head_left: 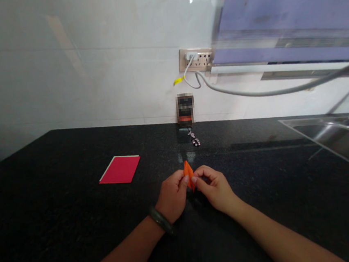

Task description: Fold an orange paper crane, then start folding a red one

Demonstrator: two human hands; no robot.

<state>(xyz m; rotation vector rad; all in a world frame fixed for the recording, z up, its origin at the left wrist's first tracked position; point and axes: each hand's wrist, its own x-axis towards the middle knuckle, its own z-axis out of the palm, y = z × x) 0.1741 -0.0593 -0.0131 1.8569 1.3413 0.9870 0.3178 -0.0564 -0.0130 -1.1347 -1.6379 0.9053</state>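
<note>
A small piece of folded orange paper [188, 173], narrow and pointed at its top, is held up between my two hands above the dark countertop. My left hand [172, 194], with a dark bangle at the wrist, pinches its left side between thumb and fingers. From the other side, the thumb and fingertips of my right hand [214, 187] grip its right edge low down. Part of the paper's lower end lies behind the fingers. To the left, a stack of square paper [120, 170] with a red top sheet lies flat, apart from both hands.
A phone-like object [185, 109], blurred out, leans against the tiled wall with a beaded strap [195, 140] before it. Above are a socket panel [196, 59] and a grey cable [251, 94]. A metal sink [341, 135] is set into the black counter [72, 157] at right.
</note>
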